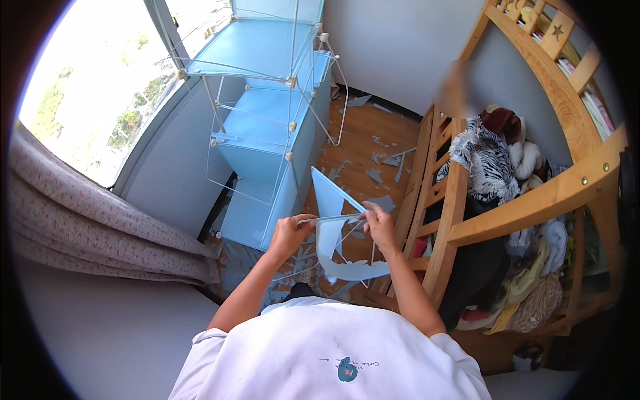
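Note:
In front of my body I hold a wire-framed panel whose pale blue plastic sheet is broken and partly torn loose. My left hand pinches a thin edge at its left side. My right hand grips the frame edge at the right, fingers closed round it. A torn sheet piece hangs in a curve below my hands. Just beyond my left hand stands a light blue cube shelf of wire-framed panels and white round connectors. Several of its upper sides are bare wire.
Broken blue-grey plastic shards litter the wooden floor. A wooden bunk bed piled with clothes and a zebra-patterned blanket stands close on the right. At the left are a window and a flowered curtain.

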Available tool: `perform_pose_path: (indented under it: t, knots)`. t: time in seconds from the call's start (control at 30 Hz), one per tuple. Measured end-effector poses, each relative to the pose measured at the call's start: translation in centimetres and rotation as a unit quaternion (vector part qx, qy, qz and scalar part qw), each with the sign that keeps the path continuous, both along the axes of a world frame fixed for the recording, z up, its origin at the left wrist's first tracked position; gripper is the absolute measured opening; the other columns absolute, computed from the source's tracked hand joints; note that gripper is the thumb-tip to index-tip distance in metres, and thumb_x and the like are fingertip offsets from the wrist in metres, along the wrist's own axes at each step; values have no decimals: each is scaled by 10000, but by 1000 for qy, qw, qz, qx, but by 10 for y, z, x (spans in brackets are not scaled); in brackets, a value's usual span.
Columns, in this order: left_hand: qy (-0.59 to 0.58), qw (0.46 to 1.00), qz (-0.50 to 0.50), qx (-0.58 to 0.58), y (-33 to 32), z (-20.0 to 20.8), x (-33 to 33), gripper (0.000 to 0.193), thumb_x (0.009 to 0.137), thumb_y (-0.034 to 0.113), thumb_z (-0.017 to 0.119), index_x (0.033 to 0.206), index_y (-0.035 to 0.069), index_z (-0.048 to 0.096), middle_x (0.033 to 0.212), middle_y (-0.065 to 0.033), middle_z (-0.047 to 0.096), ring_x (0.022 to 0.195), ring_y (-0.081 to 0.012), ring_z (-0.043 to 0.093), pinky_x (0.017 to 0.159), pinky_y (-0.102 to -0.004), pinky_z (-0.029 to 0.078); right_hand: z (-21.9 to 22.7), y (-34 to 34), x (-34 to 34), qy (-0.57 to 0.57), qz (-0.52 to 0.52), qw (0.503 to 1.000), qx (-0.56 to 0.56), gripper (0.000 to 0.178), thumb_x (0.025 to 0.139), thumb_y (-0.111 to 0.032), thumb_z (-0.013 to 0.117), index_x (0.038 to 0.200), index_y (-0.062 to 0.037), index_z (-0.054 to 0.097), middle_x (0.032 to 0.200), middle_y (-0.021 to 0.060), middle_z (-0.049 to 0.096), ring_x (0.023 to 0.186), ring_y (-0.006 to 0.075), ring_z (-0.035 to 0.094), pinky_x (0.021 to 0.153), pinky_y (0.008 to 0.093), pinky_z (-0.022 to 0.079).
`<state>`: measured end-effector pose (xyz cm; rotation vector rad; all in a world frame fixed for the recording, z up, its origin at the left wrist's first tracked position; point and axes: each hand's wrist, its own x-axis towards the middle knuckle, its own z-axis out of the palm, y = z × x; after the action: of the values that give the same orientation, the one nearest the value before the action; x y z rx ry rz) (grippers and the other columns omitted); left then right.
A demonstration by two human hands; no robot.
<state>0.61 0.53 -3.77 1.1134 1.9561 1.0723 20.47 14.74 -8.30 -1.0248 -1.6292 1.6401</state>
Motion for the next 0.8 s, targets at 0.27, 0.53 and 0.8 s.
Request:
perform_pose_path:
  t: [0.27,0.53,0.8]
  knots:
    - [-78,995,68,13,-55,26,-18,174,860,120,592,996,43,670,708,-41,633,622,-79,551,577,-214,455,55,37,31,-3,-23,999,36,321,944,-116,374,1194,46,494,839,96,634,575,63,485,565,196,427]
    - [-51,992,115,20,-87,20,-21,184,838,157,616,969,41,672,730,-46,656,648,-82,593,594,-233,478,114,42,58,39,-5,998,42,308,908,-74,446,1193,26,508,862,61,634,628,37,499,567,162,402]
    - [3,998,62,24,-64,22,6,213,829,180,629,966,20,655,782,-96,663,694,-137,623,619,-274,487,95,34,46,65,-61,990,105,284,919,-90,417,1144,34,539,840,84,634,647,78,522,604,208,432]
